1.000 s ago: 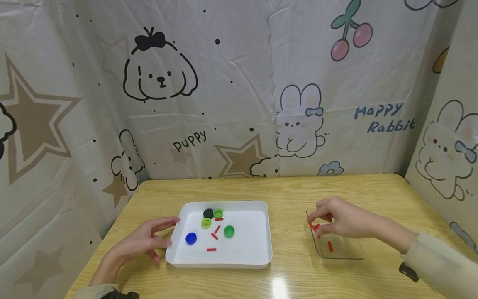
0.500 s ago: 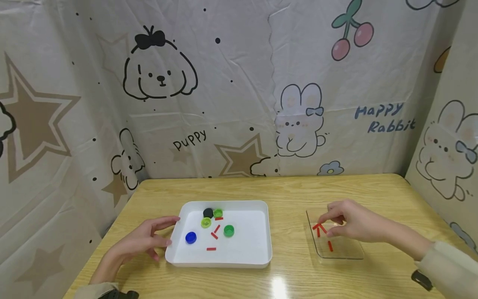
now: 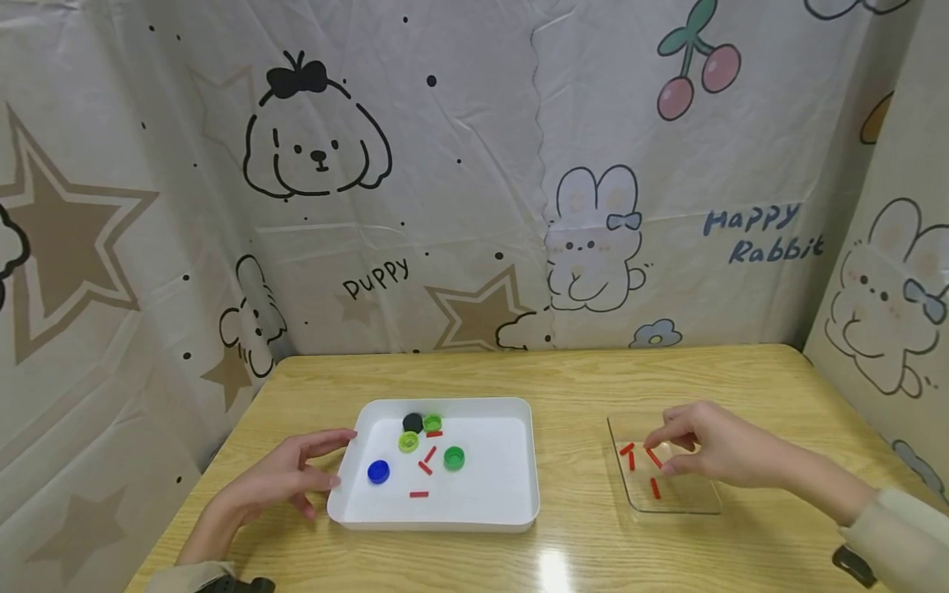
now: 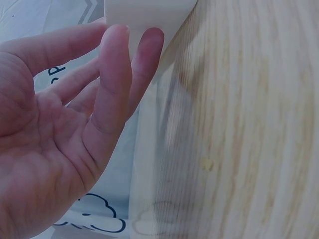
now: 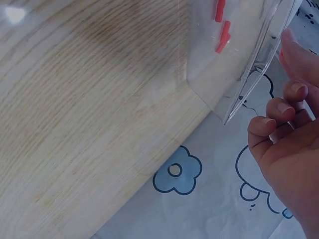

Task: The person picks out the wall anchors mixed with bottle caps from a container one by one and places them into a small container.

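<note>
My left hand [image 3: 278, 476] rests at the left wall of a white tray [image 3: 504, 473], fingers loosely spread. The left wrist view shows its fingertips touching the tray's end [image 4: 149, 12]. Over a clear plastic box [image 3: 670, 512], my right hand [image 3: 712, 445] pinches a small red stick [image 3: 655, 458] between thumb and forefinger. Several more red sticks lie in the box, one of them a near stick [image 3: 656, 488]. In the right wrist view the hand [image 5: 289, 139] is beside the box wall [image 5: 249, 74], and its pinch is mostly out of sight.
Inside the tray are a blue cap [image 3: 379, 472], a black cap [image 3: 413, 422], a green cap [image 3: 455, 458], two yellow-green caps and several red sticks [image 3: 419, 495]. A wooden table [image 3: 571, 543] carries both containers. A printed curtain [image 3: 474, 206] stands behind.
My right hand has moved to the right within the box, drawing the pinched stick away from the other red sticks. My left hand and the tray have stayed put.
</note>
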`<action>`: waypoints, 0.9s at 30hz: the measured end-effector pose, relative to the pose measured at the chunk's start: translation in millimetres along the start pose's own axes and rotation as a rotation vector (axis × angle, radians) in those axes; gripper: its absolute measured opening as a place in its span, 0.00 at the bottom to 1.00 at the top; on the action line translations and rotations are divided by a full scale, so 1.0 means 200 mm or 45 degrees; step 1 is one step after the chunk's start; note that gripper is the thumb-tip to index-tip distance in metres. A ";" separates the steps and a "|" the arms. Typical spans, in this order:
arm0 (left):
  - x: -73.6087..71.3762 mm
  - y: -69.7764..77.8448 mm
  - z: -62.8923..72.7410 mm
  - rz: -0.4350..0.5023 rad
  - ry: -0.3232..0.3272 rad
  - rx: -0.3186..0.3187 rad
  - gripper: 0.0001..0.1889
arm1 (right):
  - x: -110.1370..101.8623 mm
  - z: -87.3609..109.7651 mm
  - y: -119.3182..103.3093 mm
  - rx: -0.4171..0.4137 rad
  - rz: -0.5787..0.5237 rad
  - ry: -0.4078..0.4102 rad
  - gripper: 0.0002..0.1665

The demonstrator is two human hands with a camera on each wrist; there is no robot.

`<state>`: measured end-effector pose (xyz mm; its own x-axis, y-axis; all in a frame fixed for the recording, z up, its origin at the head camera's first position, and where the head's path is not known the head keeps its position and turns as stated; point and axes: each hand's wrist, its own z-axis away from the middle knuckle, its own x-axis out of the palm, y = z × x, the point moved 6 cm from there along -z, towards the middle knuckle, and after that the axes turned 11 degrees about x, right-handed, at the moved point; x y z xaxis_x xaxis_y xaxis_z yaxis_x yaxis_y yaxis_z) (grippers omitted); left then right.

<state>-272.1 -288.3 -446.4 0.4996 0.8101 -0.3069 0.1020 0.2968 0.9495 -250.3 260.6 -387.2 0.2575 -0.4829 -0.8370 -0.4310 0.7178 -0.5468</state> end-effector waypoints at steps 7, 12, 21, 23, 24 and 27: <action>0.00 0.00 0.00 0.004 -0.006 0.015 0.39 | 0.00 0.01 0.00 -0.055 0.008 0.023 0.13; 0.00 -0.01 0.00 0.004 -0.007 0.015 0.40 | 0.00 0.00 0.00 -0.054 0.013 0.020 0.13; -0.01 -0.01 0.00 0.009 0.003 0.001 0.40 | 0.01 0.00 0.01 -0.003 0.008 -0.009 0.16; -0.01 -0.01 0.00 0.009 0.004 0.001 0.40 | 0.01 0.00 0.01 0.015 0.006 -0.016 0.17; -0.01 -0.01 0.00 0.010 0.004 0.000 0.40 | 0.00 0.00 0.01 0.018 0.008 -0.014 0.18; 0.00 -0.01 0.00 0.012 0.006 -0.002 0.40 | -0.01 -0.01 0.00 0.028 0.013 -0.009 0.17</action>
<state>-273.3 -289.4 -448.1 0.4966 0.8151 -0.2983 0.0960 0.2900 0.9522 -251.2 260.0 -385.8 0.2593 -0.4723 -0.8424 -0.4142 0.7336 -0.5388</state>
